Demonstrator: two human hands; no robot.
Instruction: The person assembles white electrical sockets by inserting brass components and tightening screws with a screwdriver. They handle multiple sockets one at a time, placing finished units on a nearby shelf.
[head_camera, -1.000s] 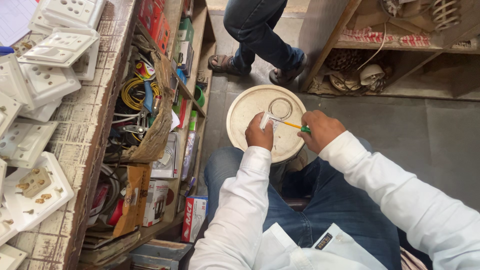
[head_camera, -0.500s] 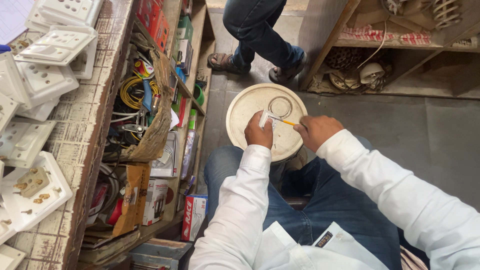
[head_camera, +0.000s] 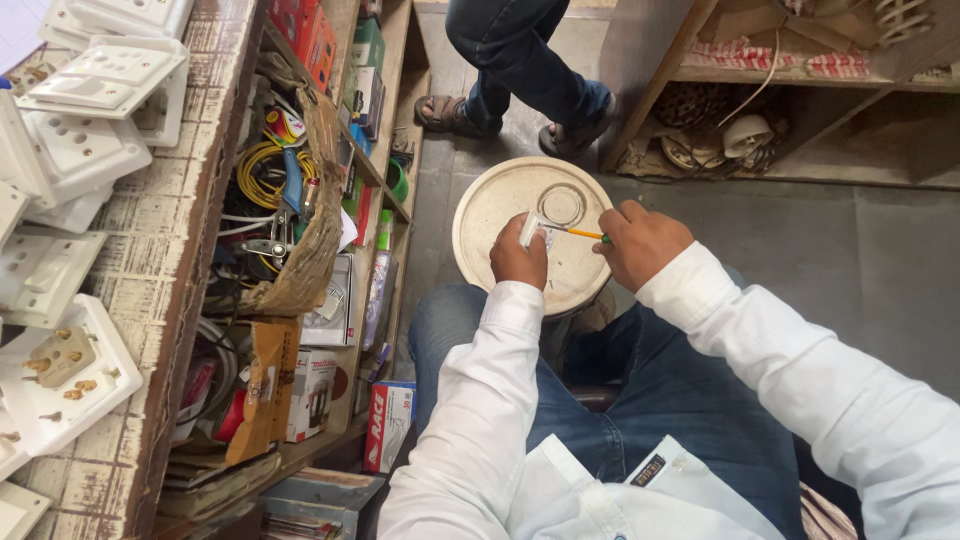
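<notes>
Pinching a small white plastic part (head_camera: 531, 229), left hand (head_camera: 518, 258); right hand (head_camera: 640, 243) grips slim screwdriver (head_camera: 575, 232).

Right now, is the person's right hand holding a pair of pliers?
No, the right hand grips a thin yellow screwdriver aimed at the small white part in the left hand.

The round cream plastic bucket lid (head_camera: 520, 215) is pale with a faint grey ring on it. Over the lid, a small white plastic piece (head_camera: 531, 230) meets a thin screwdriver (head_camera: 578, 233) — yellow shaft, green handle. Both sleeves (head_camera: 480, 400) below the lid are plain white, the jeans (head_camera: 640, 390) mid-blue. Left of the lid, white switch plates (head_camera: 85, 100) lie on weathered, whitewashed wood — and yellow wire coils (head_camera: 262, 172) sit in a brown carton.
</notes>
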